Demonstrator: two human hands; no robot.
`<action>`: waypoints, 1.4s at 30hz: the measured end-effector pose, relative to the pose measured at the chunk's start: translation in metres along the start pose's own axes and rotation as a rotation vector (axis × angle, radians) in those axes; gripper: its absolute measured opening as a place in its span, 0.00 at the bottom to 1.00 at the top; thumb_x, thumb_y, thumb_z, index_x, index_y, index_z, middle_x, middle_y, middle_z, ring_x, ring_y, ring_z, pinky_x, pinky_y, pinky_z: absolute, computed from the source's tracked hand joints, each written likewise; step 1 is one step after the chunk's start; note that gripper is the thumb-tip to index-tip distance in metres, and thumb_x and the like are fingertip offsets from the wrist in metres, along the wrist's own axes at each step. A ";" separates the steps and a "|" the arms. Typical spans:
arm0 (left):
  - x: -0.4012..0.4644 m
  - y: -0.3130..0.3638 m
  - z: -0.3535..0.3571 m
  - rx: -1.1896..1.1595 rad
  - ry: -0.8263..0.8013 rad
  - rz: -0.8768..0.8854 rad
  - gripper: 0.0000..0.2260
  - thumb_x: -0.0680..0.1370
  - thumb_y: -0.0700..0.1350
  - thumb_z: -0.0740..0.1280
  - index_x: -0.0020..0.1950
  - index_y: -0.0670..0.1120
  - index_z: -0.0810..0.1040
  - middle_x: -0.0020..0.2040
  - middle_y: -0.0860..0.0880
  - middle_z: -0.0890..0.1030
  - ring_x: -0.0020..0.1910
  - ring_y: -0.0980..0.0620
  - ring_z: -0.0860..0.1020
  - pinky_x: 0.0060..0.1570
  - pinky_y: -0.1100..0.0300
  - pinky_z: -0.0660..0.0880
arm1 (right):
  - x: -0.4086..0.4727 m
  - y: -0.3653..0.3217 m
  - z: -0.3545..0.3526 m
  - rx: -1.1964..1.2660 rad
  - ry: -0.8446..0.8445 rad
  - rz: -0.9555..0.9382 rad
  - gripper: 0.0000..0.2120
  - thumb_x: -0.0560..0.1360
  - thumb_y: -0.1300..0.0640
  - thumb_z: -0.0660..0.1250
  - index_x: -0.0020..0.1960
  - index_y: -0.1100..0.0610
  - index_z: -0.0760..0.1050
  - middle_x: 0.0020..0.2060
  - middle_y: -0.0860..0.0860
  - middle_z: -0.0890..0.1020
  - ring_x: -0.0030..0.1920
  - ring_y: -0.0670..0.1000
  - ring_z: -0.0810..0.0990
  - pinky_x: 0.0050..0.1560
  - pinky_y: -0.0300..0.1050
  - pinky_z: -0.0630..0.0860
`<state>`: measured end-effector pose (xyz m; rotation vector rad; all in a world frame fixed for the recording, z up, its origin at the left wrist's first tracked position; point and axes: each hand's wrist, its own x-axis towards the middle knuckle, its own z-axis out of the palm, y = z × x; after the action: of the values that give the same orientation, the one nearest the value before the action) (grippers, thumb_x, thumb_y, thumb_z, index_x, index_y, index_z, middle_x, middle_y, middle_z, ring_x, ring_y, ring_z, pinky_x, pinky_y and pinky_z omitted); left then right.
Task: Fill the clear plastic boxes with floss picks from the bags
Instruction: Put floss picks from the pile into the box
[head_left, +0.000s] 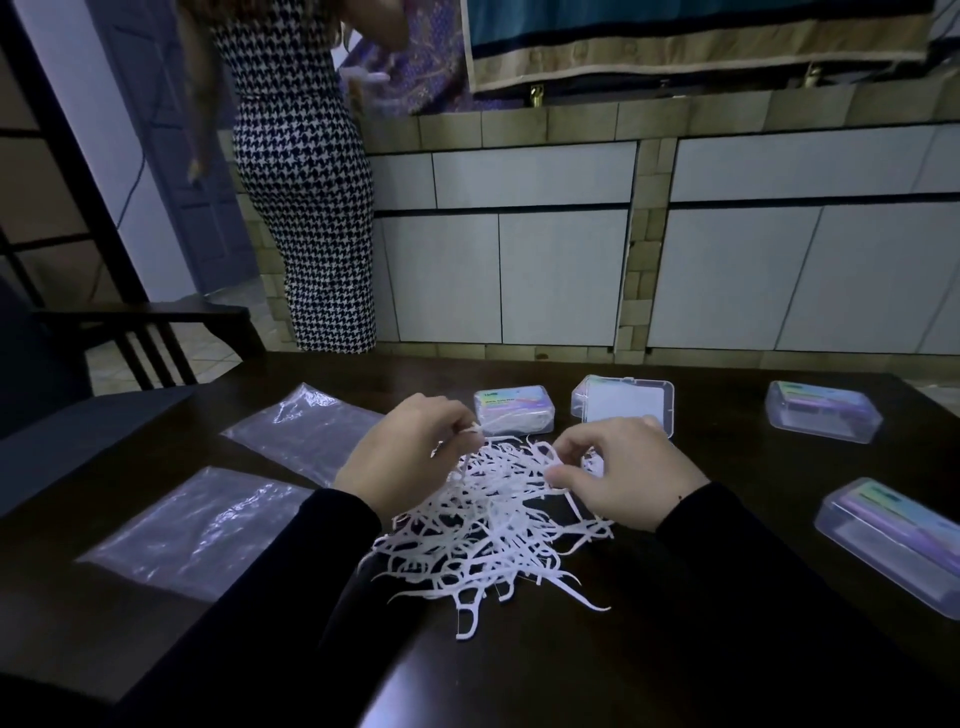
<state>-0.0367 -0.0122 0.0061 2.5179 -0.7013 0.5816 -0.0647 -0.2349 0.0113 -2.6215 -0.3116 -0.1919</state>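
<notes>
Head view: left hand and right hand each pinch picks from the pile mid-table, boxes along the far edge.

Table: you sit at a dark glossy wooden table.
Ahead: white flat-fronted cabinet doors, tan-tiled counter.
Light: dim.
</notes>
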 end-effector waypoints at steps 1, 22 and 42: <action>0.000 0.000 0.001 -0.009 0.029 0.010 0.06 0.78 0.49 0.66 0.43 0.49 0.78 0.37 0.57 0.75 0.42 0.55 0.71 0.43 0.57 0.71 | 0.000 0.002 -0.001 0.017 0.010 -0.008 0.05 0.74 0.42 0.67 0.44 0.41 0.75 0.42 0.39 0.80 0.55 0.48 0.72 0.60 0.49 0.68; 0.034 0.050 0.022 -0.248 0.379 -0.053 0.05 0.79 0.44 0.65 0.44 0.48 0.77 0.34 0.60 0.72 0.36 0.60 0.70 0.35 0.67 0.63 | -0.001 0.057 -0.021 0.174 0.444 -0.052 0.05 0.76 0.49 0.67 0.48 0.49 0.79 0.37 0.36 0.71 0.48 0.47 0.67 0.44 0.41 0.63; 0.064 0.068 0.086 -0.432 0.420 -0.133 0.04 0.80 0.45 0.64 0.46 0.51 0.76 0.41 0.58 0.78 0.45 0.53 0.77 0.46 0.50 0.76 | 0.012 0.092 -0.013 -0.147 0.195 0.007 0.12 0.73 0.37 0.66 0.52 0.41 0.78 0.40 0.36 0.77 0.49 0.41 0.69 0.53 0.43 0.57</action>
<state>-0.0024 -0.1332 -0.0093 1.9420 -0.4396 0.7840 -0.0306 -0.3180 -0.0169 -2.7200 -0.2281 -0.4807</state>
